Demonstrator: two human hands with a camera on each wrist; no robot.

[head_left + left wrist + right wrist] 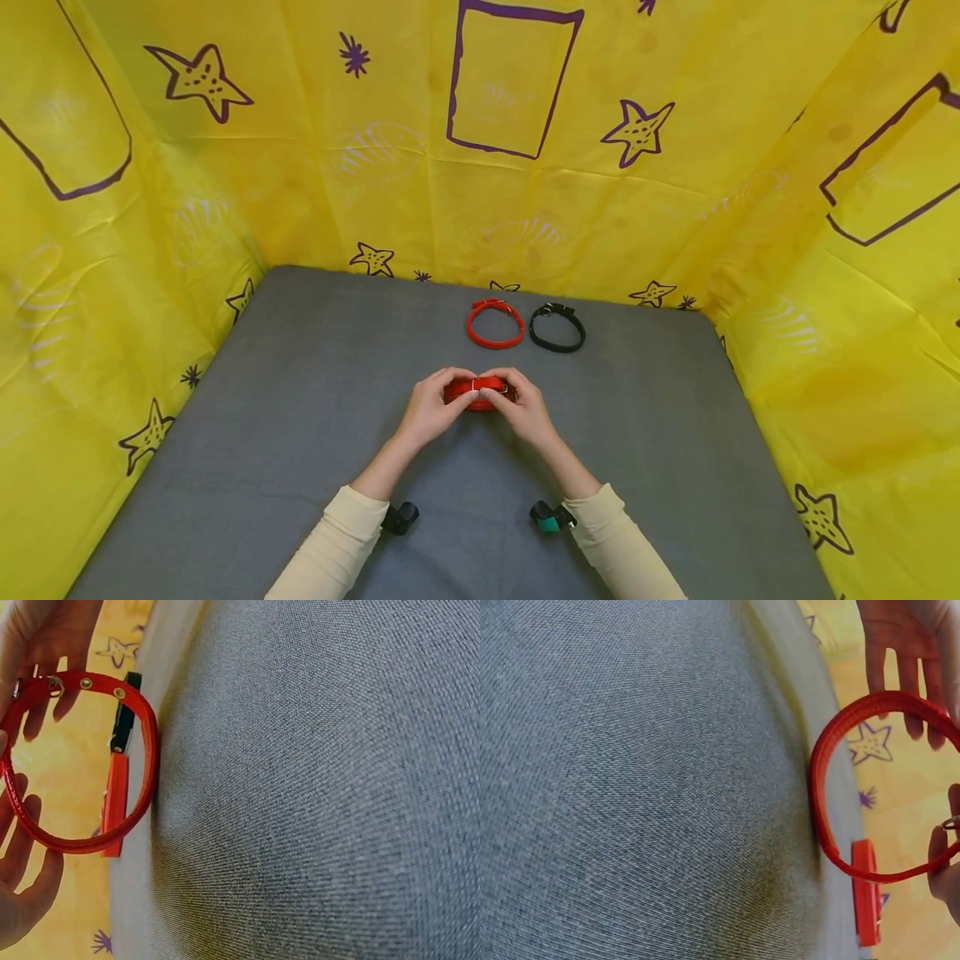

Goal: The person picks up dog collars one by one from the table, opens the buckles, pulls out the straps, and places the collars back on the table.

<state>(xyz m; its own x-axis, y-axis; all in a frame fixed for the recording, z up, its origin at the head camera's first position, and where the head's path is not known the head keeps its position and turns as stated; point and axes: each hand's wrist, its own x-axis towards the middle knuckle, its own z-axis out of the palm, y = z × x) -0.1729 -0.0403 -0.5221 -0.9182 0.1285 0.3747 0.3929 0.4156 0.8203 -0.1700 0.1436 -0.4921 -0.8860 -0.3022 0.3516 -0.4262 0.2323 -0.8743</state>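
Both hands hold a red collar (492, 383) between them, close over the grey cloth surface. Its strap forms a round loop, standing upright in the wrist views. Metal-ringed holes and a small metal ring show on the strap (86, 683) in the left wrist view. On the near side, the left hand (430, 410) pinches the collar with its thumb, fingers behind it. From the other side the right hand (531, 410) grips it likewise, the two thumbs almost meeting at the front. Part of the buckle is hidden by the fingers.
Beyond the hands lie a second red collar (496, 343) and, just right of it, a black collar (558, 345), both looped. Yellow cloth walls (300, 200) with drawn stars border the grey surface (285, 375) at the back and both sides.
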